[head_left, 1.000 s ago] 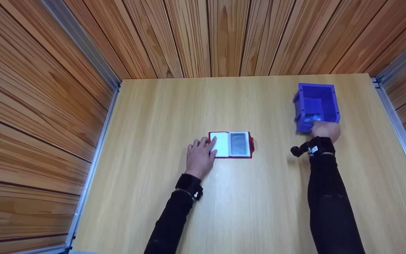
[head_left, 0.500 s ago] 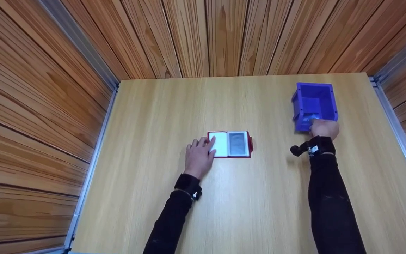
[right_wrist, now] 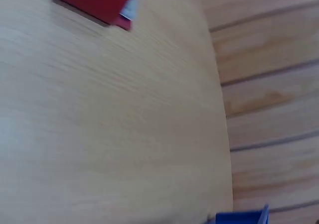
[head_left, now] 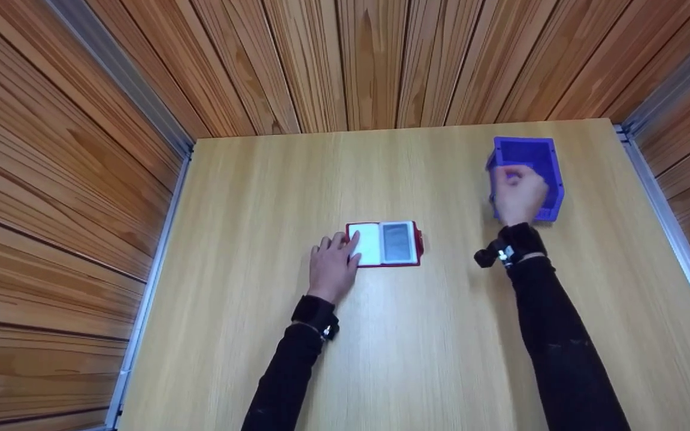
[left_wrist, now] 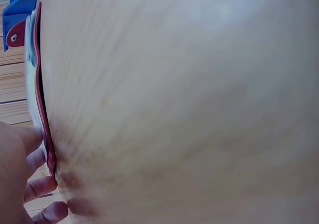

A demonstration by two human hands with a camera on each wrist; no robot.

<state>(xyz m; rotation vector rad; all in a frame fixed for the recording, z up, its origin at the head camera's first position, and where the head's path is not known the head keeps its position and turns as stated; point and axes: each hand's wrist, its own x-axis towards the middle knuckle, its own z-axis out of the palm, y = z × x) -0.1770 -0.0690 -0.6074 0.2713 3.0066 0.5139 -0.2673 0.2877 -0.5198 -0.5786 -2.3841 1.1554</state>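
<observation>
A small red card holder [head_left: 418, 245] with white pages lies spread flat on the table. A grey rectangle shows on its right page. My left hand [head_left: 332, 268] rests at the card holder's left edge, index finger on the white page; in the left wrist view its fingers [left_wrist: 41, 188] reach over the red cover's edge. My right hand [head_left: 520, 193] is over the purple bin [head_left: 523, 142], slightly blurred, with thumb and index finger bent toward each other. Whether something is between them cannot be made out. The right wrist view does not show that hand.
The light wooden table [head_left: 423, 335] meets a plank wall [head_left: 375, 66] at the back. Metal rails [head_left: 153, 257] run along its sides. The bin stands near the back right corner.
My right hand has risen from the bin's front and moved up and left over it. A bluish-white thing seen at its fingertips before is out of sight. The left hand stays on the card holder.
</observation>
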